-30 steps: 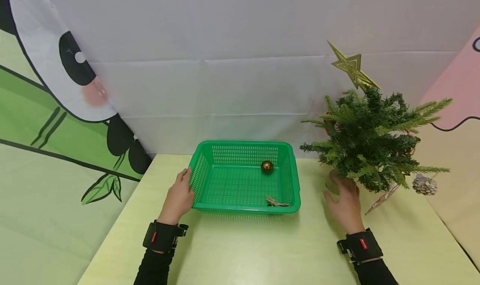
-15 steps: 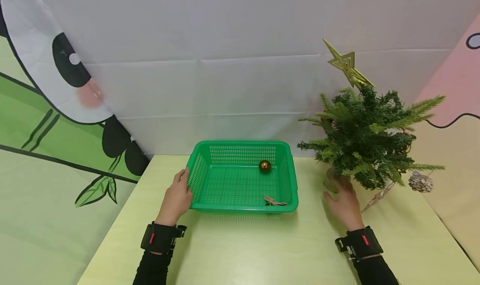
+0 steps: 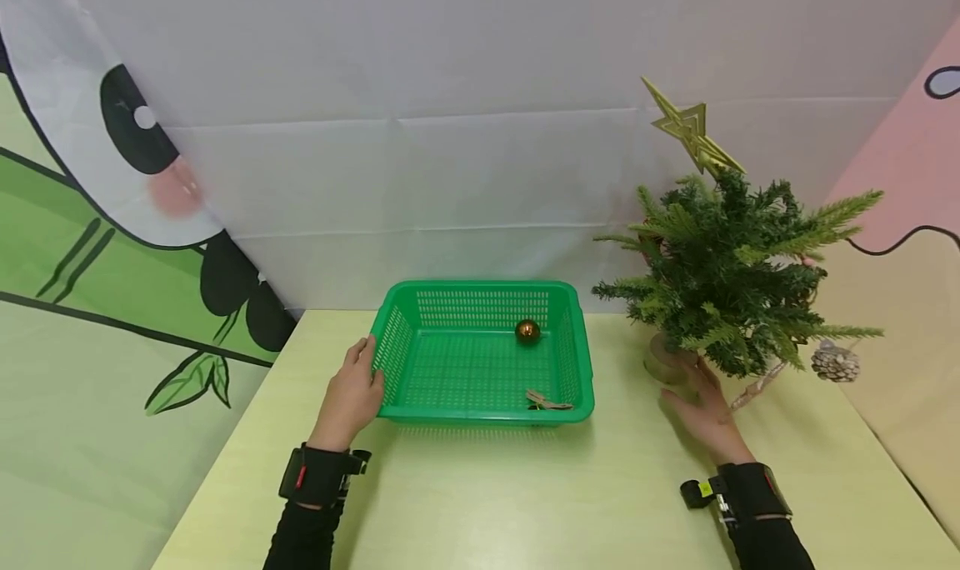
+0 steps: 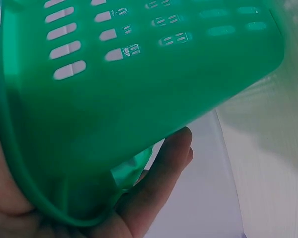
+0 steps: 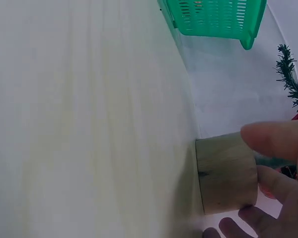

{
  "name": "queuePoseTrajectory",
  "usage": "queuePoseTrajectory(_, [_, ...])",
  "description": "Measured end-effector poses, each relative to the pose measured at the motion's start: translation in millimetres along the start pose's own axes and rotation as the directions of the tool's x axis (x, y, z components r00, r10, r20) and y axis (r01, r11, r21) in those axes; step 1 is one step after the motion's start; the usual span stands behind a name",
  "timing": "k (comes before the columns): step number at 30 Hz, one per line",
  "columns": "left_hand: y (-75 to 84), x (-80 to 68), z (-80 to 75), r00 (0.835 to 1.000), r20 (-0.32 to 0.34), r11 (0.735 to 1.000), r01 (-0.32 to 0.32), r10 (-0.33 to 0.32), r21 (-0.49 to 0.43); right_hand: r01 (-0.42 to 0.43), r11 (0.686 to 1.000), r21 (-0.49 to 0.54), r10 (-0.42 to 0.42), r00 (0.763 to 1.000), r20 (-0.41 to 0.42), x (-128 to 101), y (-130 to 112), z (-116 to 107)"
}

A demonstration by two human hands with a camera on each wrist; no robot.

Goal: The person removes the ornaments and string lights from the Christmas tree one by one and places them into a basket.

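Basket (image 3: 480, 353) at nine o'clock is gripped by left hand (image 3: 352, 395); right hand (image 3: 705, 407), fingers seemingly loose, touches tree base (image 3: 663, 360), best steadied low.

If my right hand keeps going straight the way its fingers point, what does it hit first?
Most likely the wooden base of the little tree: the right hand points at it from close by, fingers already beside it in the wrist view.

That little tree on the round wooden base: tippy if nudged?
Probably. The tree spreads far wider than its small wooden base, and the gold star already leans, so it looks top-heavy. The right hand sits at the base, fingers touching it; pushing low seems safer.
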State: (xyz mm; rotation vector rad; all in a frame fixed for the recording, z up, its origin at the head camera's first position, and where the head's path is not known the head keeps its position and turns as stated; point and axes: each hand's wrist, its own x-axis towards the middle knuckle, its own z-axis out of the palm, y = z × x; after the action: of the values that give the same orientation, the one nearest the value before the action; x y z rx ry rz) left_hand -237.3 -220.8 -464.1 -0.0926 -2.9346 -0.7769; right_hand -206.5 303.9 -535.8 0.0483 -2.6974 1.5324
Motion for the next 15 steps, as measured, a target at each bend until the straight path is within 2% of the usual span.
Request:
queuePoseTrajectory(5, [-1.0, 0.0, 1.9, 1.0, 0.003, 1.0, -0.002, 0.002, 0.006, 0.01, 1.0, -0.009, -0.011, 1.0, -0.026, -3, 2, -1])
queuePoseTrajectory(11, [-1.5, -1.6, -2.5, 1.0, -0.003, 1.0, -0.005, 0.006, 0.013, -0.077, 0.996, -0.044, 0.075, 0.997, -0.036, -4, -13, 8])
queuePoseTrajectory(15, [-2.3, -1.2, -4.2, 1.0, -0.005, 1.0, -0.01, 0.01, 0.021, -0.102, 0.992, -0.079, 0.098, 0.994, -0.055, -3, -21, 14])
